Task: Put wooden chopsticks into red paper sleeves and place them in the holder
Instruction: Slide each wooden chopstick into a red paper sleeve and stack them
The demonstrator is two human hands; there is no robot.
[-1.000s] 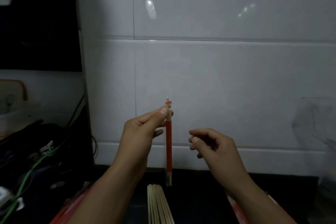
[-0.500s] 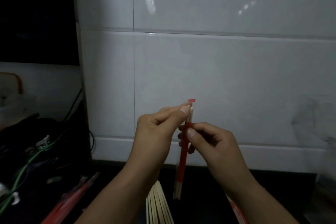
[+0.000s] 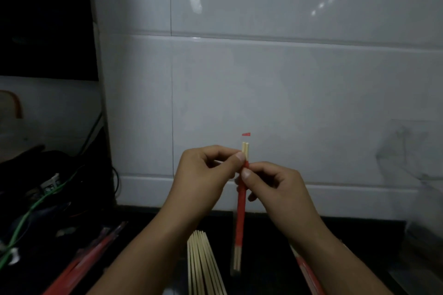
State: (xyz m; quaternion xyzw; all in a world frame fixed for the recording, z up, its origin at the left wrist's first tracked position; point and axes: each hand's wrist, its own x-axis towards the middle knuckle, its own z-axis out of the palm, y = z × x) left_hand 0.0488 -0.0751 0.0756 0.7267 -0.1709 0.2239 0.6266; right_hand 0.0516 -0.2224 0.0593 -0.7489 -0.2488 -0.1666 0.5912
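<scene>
A pair of wooden chopsticks (image 3: 245, 152) stands upright in a red paper sleeve (image 3: 240, 218) in front of the white tiled wall. My left hand (image 3: 206, 175) pinches the bare wooden tops with thumb and fingers. My right hand (image 3: 275, 187) pinches the sleeve just below. The chopstick tips stick out of the sleeve's bottom end. A small red scrap (image 3: 246, 134) shows above the chopstick tops. A bundle of bare chopsticks (image 3: 203, 263) lies on the dark counter below my hands. I cannot make out the holder.
Red sleeves (image 3: 96, 249) lie on the counter at the lower left, and more red sleeves (image 3: 306, 270) at the lower right. Cables, one green cable (image 3: 28, 215) among them, crowd the left side. A clear plastic bag (image 3: 417, 163) hangs at the right.
My right hand came in and took hold of the sleeve under my left hand. The sleeve has slid down, baring the chopstick tops. Both hands shifted right.
</scene>
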